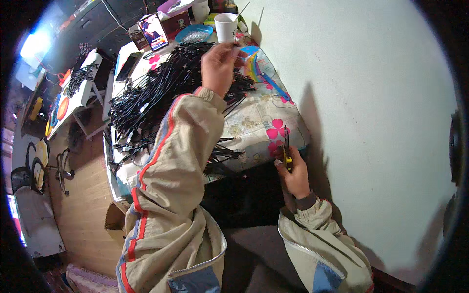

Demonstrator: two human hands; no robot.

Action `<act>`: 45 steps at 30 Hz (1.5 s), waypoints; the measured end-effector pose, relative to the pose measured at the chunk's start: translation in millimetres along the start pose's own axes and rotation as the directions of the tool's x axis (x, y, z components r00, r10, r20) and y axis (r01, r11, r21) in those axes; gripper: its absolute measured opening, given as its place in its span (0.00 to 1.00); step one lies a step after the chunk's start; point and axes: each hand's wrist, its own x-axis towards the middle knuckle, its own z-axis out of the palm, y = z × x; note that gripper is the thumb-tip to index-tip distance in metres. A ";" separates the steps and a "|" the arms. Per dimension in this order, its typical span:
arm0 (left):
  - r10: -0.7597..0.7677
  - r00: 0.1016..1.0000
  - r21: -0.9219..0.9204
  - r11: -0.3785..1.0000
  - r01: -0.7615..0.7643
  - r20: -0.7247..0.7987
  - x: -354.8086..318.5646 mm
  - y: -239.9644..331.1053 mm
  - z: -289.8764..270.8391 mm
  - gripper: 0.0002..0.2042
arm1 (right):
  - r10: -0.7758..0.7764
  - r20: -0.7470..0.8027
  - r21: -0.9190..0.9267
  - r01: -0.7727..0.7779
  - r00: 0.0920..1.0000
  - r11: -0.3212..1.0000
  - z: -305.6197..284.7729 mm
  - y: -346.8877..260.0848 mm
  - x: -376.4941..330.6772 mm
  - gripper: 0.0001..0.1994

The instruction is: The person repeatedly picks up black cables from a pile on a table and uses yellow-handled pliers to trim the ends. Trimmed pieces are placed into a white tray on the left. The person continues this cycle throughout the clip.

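Left hand: the left hand is raised over the far part of the table, at about 12 o'clock from the body; its fingertips are pinched together on one thin black cable tie, held near one end.
Right hand: the right hand is held low at the table's near edge, at about 3 o'clock from the left elbow; it is closed round a pair of small cutting pliers with yellow-and-black handles, tip pointing up.
Pile: a large heap of black cable ties is spread across the table, at about 9 o'clock from the left hand; a smaller bundle overhangs the near edge.
Table: the surface is covered by a flowered plastic cloth.
Handling, as judged: a single tie is expected to be very light, springy and smooth, so it is likely to slip or flick if gripped loosely; no fragility is expected.
Where to hold: a pinch close to the end being worked is judged best, since the free length will whip; the tangled strands are better drawn out one at a time.
Around: a white cup, a blue dish and a lit phone are set at the far end, at about 11 to 12 o'clock.
Wall: a pale wall is seen at 3 o'clock.
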 end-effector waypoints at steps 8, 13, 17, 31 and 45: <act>0.214 0.942 0.551 0.769 -0.325 0.257 -86.3 81.8 -35.3 0.06 | 0.118 0.172 0.413 -0.180 0.978 0.893 4.1 -13.6 1.1 0.17; 0.116 0.991 0.542 0.830 -0.130 0.061 -151.6 58.0 -19.0 0.06 | 0.195 0.332 0.402 -0.325 0.923 0.856 15.7 -48.3 15.9 0.10; 0.060 0.998 0.499 0.865 -0.050 -0.004 -170.5 41.8 -12.7 0.06 | 0.145 0.465 0.265 -0.293 0.874 0.919 26.5 -68.6 26.8 0.16; 0.172 0.983 0.597 0.783 -0.175 0.062 -169.8 31.8 -14.3 0.07 | 0.078 0.435 -0.027 -0.073 0.897 0.997 34.0 -74.1 40.8 0.17; 0.005 0.995 0.481 0.875 -0.053 0.100 -168.8 36.4 -17.4 0.06 | 0.100 0.481 0.060 -0.146 0.871 0.987 25.8 -64.0 46.1 0.16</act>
